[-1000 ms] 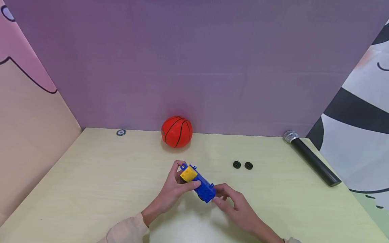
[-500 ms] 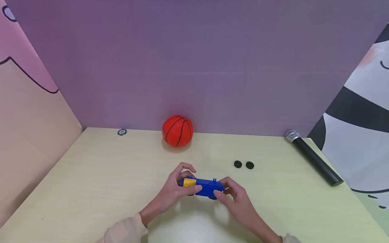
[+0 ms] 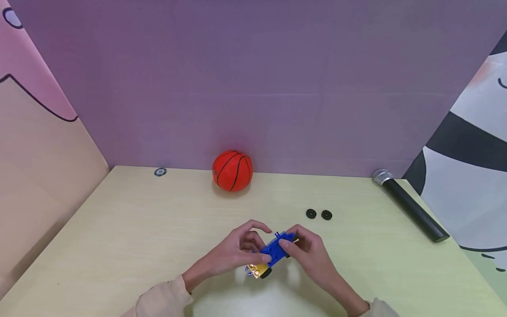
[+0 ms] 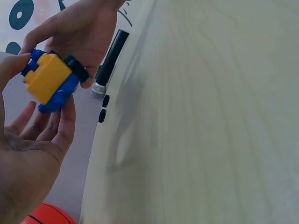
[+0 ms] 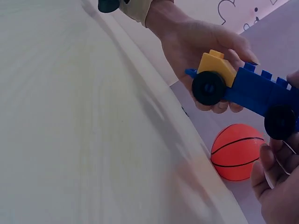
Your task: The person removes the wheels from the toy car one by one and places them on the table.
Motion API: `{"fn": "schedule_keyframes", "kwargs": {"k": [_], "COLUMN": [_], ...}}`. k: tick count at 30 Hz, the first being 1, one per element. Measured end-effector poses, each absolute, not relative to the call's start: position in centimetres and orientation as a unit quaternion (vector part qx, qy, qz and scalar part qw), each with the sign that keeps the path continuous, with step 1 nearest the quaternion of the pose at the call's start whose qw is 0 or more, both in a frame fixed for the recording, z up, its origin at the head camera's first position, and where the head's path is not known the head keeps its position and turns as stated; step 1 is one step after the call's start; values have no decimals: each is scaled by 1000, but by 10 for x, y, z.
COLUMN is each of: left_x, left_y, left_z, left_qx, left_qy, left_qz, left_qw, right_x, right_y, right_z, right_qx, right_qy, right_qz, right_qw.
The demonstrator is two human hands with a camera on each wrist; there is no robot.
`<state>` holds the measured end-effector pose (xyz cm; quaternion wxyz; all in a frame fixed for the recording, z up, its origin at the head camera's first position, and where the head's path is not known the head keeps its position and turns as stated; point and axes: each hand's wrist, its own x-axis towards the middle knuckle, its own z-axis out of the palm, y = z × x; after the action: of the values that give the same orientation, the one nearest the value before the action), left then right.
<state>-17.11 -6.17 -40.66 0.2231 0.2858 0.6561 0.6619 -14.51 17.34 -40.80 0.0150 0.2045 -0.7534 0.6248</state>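
A blue-and-yellow toy vehicle (image 3: 274,252) hangs above the table (image 3: 119,229) between two bare hands. The left grip (image 3: 229,251) holds it with the thumb against the body near where blue meets yellow; its index finger arches over, and I cannot tell whether that tip touches. The right grip (image 3: 310,253) pinches the blue end between thumb and fingers.

From my head view, the left fingers screen part of the vehicle's far side and glare washes over the yellow block (image 5: 216,70). My right wrist view crops the blue end at the frame edge, but it alone gives the profile: raised studs on top and two black wheels, one below the yellow block (image 5: 208,88), one beside the right grip (image 5: 280,122). My left wrist view catches the yellow block nearly end-on, masking much of the body.

In the head view the long axis runs aslant, yellow end pointing left and back toward the person, blue end away into the right grip.

Beyond the left grip sits a red ball (image 3: 232,171); farther left, a small disc (image 3: 160,172), its print unreadable. Beyond the right grip lie two black rings (image 3: 326,215), and well to its right, a microphone (image 3: 412,210).
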Motion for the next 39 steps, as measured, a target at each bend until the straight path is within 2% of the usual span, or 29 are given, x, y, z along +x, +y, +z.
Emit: {"fn": "schedule_keyframes", "kwargs": {"k": [9, 15, 24, 39], "left_x": [-169, -168, -169, -167], "left_y": [-58, -59, -60, -57], "left_z": [-405, -407, -406, -410], "left_qx": [289, 297, 273, 269], "left_qy": [661, 667, 679, 679], "left_qz": [641, 641, 652, 659], "left_qw": [262, 239, 201, 181], "right_x": [-148, -150, -149, -148], "right_y": [166, 163, 167, 164], "right_z": [-406, -407, -411, -416], "right_qx": [186, 183, 187, 163], "right_qy": [-772, -796, -785, -763], "right_qz": [608, 576, 591, 626], "right_qw": [-11, 13, -6, 6]}}
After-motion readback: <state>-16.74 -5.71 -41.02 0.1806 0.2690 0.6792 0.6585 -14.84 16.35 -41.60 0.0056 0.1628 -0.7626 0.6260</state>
